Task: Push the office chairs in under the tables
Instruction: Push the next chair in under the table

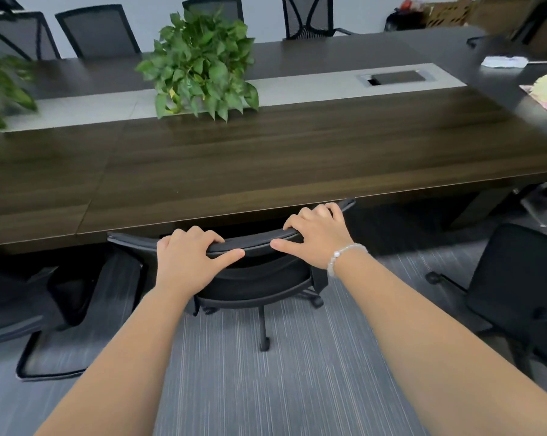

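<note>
Here both hands were clamped on the top rail of the office chair (253, 243): the left hand (190, 259) gripped it with fingers curled over the far side and thumb lying along the near edge, and the right hand (318, 239), a bead bracelet (344, 254) at its wrist, held the same rail a little farther along. The chair's back stood just short of the dark wooden surface (266, 158), its seat below the hands and seemingly only partly beneath the edge, so the push looked unfinished. The nearest risk lay in the fingers: wrapped over the rail's far side, they could be pinched against the surface edge if the chair rolled in hard. Uneven force from the two hands could swivel the seat or turn the castors (264, 344) on the striped carpet (266, 388), sending the chair in crooked. To the left of the hands sat another chair (77, 297) close by, and an armrest (121, 239) might catch on it. Off to the right a further black chair (517, 294) stood well out from the surface, not yet pushed in. Beyond the hands, a leafy potted plant (200, 64) could shake if the surface were bumped.
</note>
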Available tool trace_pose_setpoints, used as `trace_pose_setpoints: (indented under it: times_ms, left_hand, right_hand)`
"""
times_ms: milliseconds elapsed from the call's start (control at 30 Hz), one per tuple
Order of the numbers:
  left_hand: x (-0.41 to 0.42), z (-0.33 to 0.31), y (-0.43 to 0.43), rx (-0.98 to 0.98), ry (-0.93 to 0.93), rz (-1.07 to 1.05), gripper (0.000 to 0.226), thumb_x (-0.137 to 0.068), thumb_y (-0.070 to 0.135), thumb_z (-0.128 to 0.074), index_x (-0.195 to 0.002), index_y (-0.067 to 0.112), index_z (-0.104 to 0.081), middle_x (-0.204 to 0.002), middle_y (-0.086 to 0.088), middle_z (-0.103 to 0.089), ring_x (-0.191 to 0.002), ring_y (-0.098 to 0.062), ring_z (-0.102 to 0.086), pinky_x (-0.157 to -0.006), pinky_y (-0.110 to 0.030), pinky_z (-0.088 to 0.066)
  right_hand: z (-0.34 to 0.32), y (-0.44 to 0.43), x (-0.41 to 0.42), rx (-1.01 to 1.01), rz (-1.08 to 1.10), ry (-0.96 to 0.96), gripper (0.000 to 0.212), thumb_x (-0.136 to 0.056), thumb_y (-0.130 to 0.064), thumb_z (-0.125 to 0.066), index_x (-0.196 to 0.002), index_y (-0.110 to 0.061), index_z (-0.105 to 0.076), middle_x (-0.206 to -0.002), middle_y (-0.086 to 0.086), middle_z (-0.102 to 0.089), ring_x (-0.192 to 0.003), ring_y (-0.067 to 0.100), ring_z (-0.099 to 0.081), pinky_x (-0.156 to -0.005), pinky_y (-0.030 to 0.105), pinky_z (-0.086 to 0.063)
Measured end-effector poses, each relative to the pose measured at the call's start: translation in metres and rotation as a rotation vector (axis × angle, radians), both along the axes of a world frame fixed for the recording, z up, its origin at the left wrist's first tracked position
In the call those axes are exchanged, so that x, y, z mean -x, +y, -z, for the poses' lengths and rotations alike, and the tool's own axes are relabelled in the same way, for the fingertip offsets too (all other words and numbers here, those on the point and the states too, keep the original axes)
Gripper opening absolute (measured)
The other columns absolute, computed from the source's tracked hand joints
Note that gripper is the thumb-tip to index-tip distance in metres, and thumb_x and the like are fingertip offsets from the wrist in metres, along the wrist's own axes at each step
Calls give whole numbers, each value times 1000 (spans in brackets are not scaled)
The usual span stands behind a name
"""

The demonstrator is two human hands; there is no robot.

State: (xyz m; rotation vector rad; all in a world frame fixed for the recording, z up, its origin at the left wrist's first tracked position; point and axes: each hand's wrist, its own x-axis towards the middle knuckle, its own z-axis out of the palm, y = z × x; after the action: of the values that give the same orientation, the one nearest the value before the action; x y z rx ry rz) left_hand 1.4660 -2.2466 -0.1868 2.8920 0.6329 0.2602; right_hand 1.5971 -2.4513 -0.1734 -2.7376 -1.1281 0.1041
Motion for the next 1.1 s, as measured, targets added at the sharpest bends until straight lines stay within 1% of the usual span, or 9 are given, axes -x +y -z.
trace_pose_setpoints:
  times_ms: [100, 200, 267, 367, 600, 733, 900, 1033, 1100]
  left_hand:
    - [-11, -2, 31, -6, -21, -7, 77, -60, 88, -24, -98, 38, -69, -94, 8, -62, -102, -21, -55, -90, -40, -32]
    - [-18, -3, 55, 10, -31, 1, 75, -60, 88, -26, -99, 39, -69, -95, 10, -62, -104, -19, -55, -90, -39, -30]
    - [-19, -1, 62, 2, -46, 15, 74, -61, 87, -28, -99, 38, -69, -96, 11, -62, -104, -18, -55, -88, -38, -29]
    - [-16, 0, 58, -15, -57, 32, 74, -63, 86, -27, -100, 38, -69, -99, 12, -64, -104, -16, -54, -85, -35, -25]
    - [2, 1, 58, 17, -27, 78, 77, -61, 88, -27, -104, 38, -67, -105, 12, -64, -108, -15, -53, -92, -37, -29]
    - [-10, -7, 52, 17, 15, 96, 68, -69, 84, -39, -108, 36, -67, -108, 9, -63, -109, -18, -52, -94, -38, -29]
    - [-26, -8, 37, 7, 33, 63, 67, -71, 82, -37, -109, 35, -66, -110, 9, -63, -111, -18, -51, -95, -39, -29]
    - [-32, -8, 42, -5, 37, 57, 75, -65, 87, -29, -106, 36, -67, -108, 9, -63, -109, -18, -52, -92, -38, -29]
    - [-33, -8, 45, 2, 33, 53, 80, -62, 92, -29, -104, 36, -67, -109, 10, -63, -108, -18, -53, -91, -38, -28]
  right_hand:
    - [-2, 32, -14, 11, -7, -12, 67, -79, -80, -28, -110, -31, -61, -103, -8, -58, -109, 19, -47, -109, 41, -19]
    - [0, 53, -21, -17, 15, -69, 66, -77, -81, -27, -98, -28, -61, -90, -10, -52, -100, 17, -48, -106, 40, -22]
    - [3, 57, -19, -27, 19, -131, 65, -76, -82, -27, -91, -27, -59, -85, -10, -48, -93, 16, -46, -102, 38, -24]
    - [4, 54, -15, -34, 43, -149, 65, -74, -82, -25, -84, -27, -56, -81, -10, -47, -90, 17, -47, -101, 38, -25]
    - [7, 48, 16, -16, 90, -157, 65, -76, -81, -27, -90, -26, -60, -86, -11, -51, -97, 17, -52, -105, 40, -26]
    - [1, 42, 7, -9, 91, -133, 63, -77, -79, -29, -90, -26, -59, -87, -11, -46, -98, 19, -51, -103, 40, -26]
    - [-4, 36, -20, 47, 85, -93, 62, -77, -79, -31, -94, -28, -61, -88, -12, -45, -98, 20, -50, -106, 41, -24]
    - [-3, 39, -24, 30, 85, -98, 63, -76, -81, -30, -95, -28, -60, -88, -12, -44, -91, 15, -43, -104, 39, -25]
    - [-4, 40, -23, 26, 86, -78, 64, -76, -81, -31, -97, -28, -59, -90, -12, -44, -93, 16, -43, -105, 39, -23]
